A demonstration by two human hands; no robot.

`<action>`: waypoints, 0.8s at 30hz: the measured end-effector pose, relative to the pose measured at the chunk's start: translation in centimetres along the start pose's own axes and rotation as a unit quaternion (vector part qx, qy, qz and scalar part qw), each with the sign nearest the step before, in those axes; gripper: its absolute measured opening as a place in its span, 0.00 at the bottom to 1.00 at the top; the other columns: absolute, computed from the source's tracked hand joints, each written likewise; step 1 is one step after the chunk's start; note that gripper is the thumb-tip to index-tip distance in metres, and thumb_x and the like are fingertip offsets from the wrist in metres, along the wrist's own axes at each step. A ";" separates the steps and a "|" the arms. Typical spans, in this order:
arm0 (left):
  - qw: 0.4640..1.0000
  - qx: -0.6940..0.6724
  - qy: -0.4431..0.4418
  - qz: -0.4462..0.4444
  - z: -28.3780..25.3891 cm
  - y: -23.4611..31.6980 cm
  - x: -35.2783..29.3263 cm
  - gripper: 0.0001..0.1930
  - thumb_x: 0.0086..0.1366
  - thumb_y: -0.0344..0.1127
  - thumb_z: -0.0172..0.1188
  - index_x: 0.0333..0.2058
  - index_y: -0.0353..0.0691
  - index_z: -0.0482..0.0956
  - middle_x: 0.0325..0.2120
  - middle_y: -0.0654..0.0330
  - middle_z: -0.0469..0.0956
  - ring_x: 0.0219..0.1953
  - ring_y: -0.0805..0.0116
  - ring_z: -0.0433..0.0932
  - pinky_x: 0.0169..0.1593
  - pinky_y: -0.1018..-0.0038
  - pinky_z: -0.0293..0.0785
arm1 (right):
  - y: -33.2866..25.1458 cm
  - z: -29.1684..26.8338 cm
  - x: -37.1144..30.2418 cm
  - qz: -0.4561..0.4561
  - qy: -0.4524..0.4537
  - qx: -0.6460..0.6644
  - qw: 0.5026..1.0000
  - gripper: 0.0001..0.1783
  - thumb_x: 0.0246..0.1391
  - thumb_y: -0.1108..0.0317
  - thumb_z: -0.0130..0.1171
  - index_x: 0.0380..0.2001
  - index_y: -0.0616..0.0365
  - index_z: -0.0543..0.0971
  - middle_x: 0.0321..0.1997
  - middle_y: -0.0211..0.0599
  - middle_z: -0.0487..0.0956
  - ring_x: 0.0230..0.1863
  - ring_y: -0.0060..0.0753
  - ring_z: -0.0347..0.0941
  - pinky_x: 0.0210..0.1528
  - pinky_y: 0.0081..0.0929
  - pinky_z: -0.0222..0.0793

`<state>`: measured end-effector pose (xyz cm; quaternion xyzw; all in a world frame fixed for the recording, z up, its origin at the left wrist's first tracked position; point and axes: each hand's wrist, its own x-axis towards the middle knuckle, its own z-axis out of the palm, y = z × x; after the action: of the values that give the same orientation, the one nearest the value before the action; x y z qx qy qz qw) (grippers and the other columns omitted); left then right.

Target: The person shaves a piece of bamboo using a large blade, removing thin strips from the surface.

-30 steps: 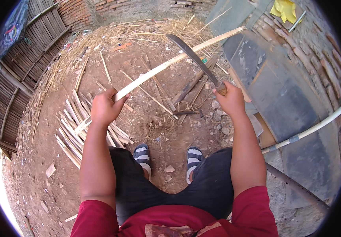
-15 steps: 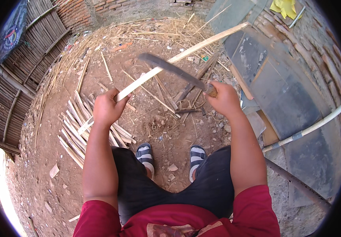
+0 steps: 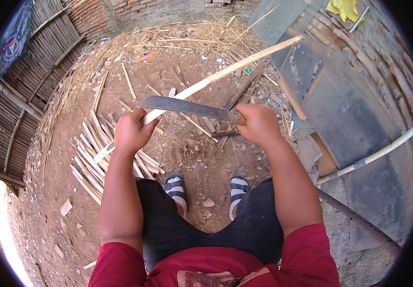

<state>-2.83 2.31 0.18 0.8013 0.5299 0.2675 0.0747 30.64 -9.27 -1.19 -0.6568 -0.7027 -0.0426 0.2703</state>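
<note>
My left hand (image 3: 133, 130) is closed round a long, pale wooden strip (image 3: 230, 69) that slants up and away to the far right. A short end of the strip sticks out below that hand. My right hand (image 3: 260, 123) grips the wooden handle of a machete (image 3: 187, 106). Its dark, broad blade points left and crosses over the strip, with the tip close to my left hand. Whether the edge touches the wood I cannot tell.
A heap of split wooden strips (image 3: 89, 160) lies on the dirt by my left forearm. Straw and sticks (image 3: 187, 40) litter the far ground. Dark flat sheets (image 3: 345, 105) and a pale pipe (image 3: 378, 154) are at the right. A slatted bamboo panel (image 3: 29, 71) stands at the left.
The machete has slid left and nearer along the strip, toward my left hand, and its blade lies more level. My right hand moved with it. The strip's far end dipped slightly.
</note>
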 end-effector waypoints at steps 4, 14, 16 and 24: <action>1.000 0.003 0.017 -0.004 -0.3 -0.6 0.0 0.21 0.61 0.49 0.74 0.28 0.33 0.82 0.17 0.50 0.76 0.20 0.53 0.76 0.29 0.61 0.70 | 1.3 -1.4 0.2 0.120 0.000 0.036 0.992 0.19 0.49 0.59 0.72 0.43 0.55 0.84 0.35 0.47 0.85 0.40 0.57 0.81 0.42 0.48 0.76; 1.000 0.016 0.003 -0.004 0.1 -0.3 0.2 0.21 0.60 0.50 0.74 0.29 0.34 0.82 0.18 0.49 0.77 0.22 0.49 0.77 0.30 0.58 0.71 | 2.6 -0.5 -0.3 0.165 0.029 0.010 0.986 0.22 0.51 0.58 0.71 0.48 0.56 0.83 0.39 0.50 0.85 0.42 0.57 0.82 0.44 0.48 0.77; 1.000 0.021 -0.001 -0.003 0.0 -0.2 0.1 0.21 0.60 0.50 0.74 0.29 0.34 0.82 0.18 0.49 0.77 0.22 0.49 0.77 0.30 0.58 0.71 | 1.5 0.2 -0.1 0.074 0.009 -0.006 0.997 0.20 0.50 0.59 0.71 0.46 0.55 0.83 0.37 0.47 0.85 0.41 0.57 0.82 0.43 0.48 0.77; 1.000 0.005 0.021 -0.002 -0.7 -0.2 0.2 0.20 0.61 0.49 0.74 0.29 0.34 0.82 0.17 0.49 0.76 0.21 0.49 0.76 0.30 0.58 0.70 | 7.3 -1.4 -0.3 0.281 0.086 0.054 0.954 0.22 0.52 0.59 0.70 0.49 0.58 0.83 0.38 0.52 0.85 0.42 0.57 0.82 0.45 0.47 0.77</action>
<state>-3.29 2.42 0.72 0.7945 0.5346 0.2816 0.0599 38.05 -9.16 -2.26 -0.8059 -0.4652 0.0172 0.3657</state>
